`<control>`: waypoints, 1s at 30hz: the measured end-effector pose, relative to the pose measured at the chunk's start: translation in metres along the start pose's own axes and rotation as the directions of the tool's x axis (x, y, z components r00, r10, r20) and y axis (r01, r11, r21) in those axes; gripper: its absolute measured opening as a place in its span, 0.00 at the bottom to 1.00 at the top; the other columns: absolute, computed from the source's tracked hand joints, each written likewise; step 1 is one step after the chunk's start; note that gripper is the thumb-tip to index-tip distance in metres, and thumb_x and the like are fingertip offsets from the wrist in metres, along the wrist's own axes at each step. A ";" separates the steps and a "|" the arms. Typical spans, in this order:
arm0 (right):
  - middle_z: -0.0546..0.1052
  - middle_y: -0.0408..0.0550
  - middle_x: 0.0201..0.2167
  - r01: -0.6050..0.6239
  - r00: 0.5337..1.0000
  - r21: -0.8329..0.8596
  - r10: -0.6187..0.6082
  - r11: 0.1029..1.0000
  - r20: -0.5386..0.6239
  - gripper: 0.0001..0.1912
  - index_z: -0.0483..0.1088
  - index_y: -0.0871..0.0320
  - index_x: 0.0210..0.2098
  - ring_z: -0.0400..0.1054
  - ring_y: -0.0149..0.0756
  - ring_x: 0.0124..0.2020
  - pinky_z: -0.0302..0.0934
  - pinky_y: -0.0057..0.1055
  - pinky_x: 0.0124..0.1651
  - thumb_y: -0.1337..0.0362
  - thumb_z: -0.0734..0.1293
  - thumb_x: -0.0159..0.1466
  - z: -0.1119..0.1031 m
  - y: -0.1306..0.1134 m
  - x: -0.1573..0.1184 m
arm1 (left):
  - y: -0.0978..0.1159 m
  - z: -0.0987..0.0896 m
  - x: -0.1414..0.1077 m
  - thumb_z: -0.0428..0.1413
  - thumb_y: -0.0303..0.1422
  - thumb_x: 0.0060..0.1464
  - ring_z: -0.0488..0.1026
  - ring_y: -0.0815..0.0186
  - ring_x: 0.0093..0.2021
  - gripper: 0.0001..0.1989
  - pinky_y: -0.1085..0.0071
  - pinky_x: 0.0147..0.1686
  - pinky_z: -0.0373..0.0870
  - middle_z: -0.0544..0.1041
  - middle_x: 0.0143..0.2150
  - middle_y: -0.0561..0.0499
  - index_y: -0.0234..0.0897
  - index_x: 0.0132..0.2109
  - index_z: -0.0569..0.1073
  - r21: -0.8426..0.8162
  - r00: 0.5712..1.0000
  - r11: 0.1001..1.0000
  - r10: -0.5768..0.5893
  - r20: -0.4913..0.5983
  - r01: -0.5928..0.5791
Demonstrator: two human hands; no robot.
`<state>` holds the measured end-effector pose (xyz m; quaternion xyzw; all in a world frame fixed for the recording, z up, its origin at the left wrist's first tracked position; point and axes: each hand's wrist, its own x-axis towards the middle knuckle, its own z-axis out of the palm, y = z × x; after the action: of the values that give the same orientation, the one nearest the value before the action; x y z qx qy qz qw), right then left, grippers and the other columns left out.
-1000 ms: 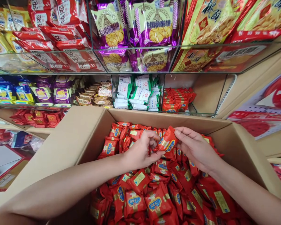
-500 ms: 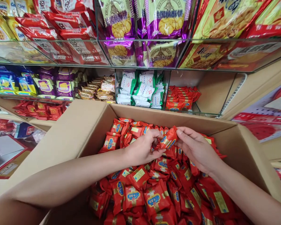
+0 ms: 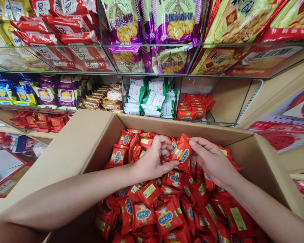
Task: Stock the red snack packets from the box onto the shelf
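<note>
Right hand (image 3: 211,159) pinches a red packet (image 3: 181,151), left hand (image 3: 153,163) curled alongside, grip unclear. Looking-it-over step, I guess; next needs a gentle hold.

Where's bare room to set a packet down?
Carton's left flap, beyond the left forearm, though it may sag. Middle shelf's right end, beside shelved packets, looks open. Crowded: inside the carton, red packs beneath both hands.
</note>
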<state>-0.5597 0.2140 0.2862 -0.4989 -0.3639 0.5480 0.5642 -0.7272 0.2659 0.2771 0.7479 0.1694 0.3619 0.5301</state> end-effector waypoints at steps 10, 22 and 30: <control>0.71 0.46 0.42 0.135 0.984 -0.170 -0.112 0.976 0.137 0.24 0.58 0.53 0.49 0.66 0.35 0.43 0.60 0.34 0.46 0.62 0.67 0.55 0.006 0.001 -0.004 | -0.001 -0.001 0.004 0.54 0.24 0.49 0.65 0.76 0.31 0.21 0.77 0.29 0.63 0.63 0.36 0.54 0.42 0.43 0.49 -0.188 0.989 0.973 -0.143 -0.028 0.135; 0.67 0.59 0.46 0.093 0.780 -0.986 -0.626 0.136 -0.013 0.27 0.53 0.60 0.53 0.67 0.43 0.41 0.59 0.37 0.43 0.65 0.64 0.55 -0.060 -0.093 0.067 | -0.008 -0.014 0.009 0.48 0.25 0.52 0.66 0.77 0.28 0.23 0.76 0.27 0.64 0.61 0.46 0.49 0.44 0.52 0.47 0.021 0.975 0.977 -0.212 -0.059 0.214; 0.72 0.67 0.38 -0.359 0.928 -0.867 -0.226 -0.345 -0.295 0.29 0.56 0.74 0.51 0.69 0.47 0.39 0.60 0.31 0.34 0.67 0.65 0.53 -0.086 -0.102 0.155 | -0.010 -0.014 0.001 0.47 0.23 0.51 0.67 0.72 0.32 0.26 0.71 0.33 0.68 0.62 0.47 0.48 0.44 0.55 0.47 0.283 0.996 0.956 -0.088 0.031 0.076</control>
<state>-0.4306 0.3618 0.3424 -0.8529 -0.5145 -0.0545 -0.0697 -0.7353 0.2800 0.2709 0.8156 0.2386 0.2956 0.4364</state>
